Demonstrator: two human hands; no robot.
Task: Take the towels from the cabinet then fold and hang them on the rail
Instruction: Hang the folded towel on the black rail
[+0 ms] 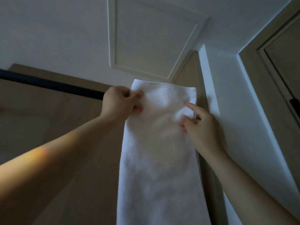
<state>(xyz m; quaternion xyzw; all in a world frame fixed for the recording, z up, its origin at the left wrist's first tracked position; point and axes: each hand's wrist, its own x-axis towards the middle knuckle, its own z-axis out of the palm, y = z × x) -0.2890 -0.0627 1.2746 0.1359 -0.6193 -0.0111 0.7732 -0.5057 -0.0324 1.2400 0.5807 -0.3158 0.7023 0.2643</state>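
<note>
A white towel hangs over the black rail, long axis 12 to 6.
The left hand pinches its 10 o'clock corner; the right hand pinches the 2 o'clock edge, slightly lower.

Rail hidden behind towel — right end unseen, towel's lower end cut off below
</note>
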